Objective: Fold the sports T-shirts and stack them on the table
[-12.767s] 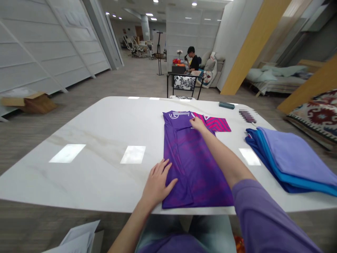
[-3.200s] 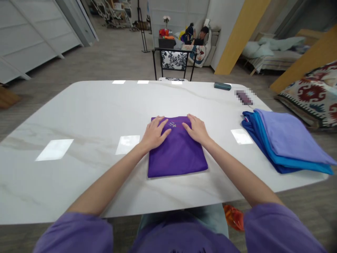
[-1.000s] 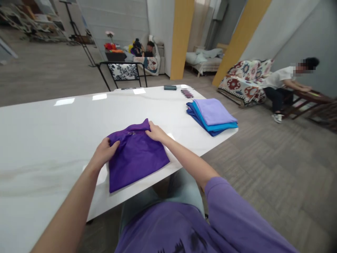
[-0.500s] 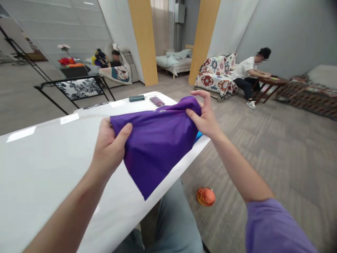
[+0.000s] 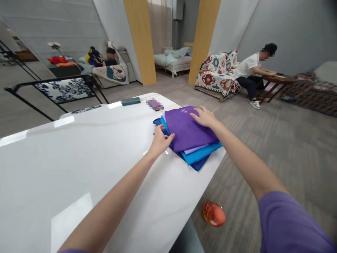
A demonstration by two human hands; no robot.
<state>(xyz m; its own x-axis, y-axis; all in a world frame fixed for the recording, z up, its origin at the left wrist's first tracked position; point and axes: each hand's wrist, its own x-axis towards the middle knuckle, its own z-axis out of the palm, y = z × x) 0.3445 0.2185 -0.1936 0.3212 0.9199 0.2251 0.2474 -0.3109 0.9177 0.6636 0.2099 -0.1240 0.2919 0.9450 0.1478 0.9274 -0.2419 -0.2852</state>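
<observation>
A folded purple garment (image 5: 188, 131) with a small pale print lies on top of a stack at the table's right edge. Beneath it show a lavender layer, a bright blue folded cloth (image 5: 200, 154) and a dark blue folded cloth (image 5: 201, 164). My right hand (image 5: 204, 116) rests on the purple garment's upper right part, fingers spread. At its left side is my left hand (image 5: 162, 140), thumb and fingers apart, with the thumb tip by the garment's edge.
The white table (image 5: 79, 158) bears a dark case (image 5: 131, 101) and a pixelated object (image 5: 154, 104) near its far edge. An orange pot-like object (image 5: 214, 213) is on the floor below. One person (image 5: 249, 66) sits at a small wooden table (image 5: 279, 80); another sits on the far-left sofa.
The purple garment was held up between both hands; now it lies on the stack of folded cloths. Both hands have let go of it and moved right, and the view has shifted a little.
</observation>
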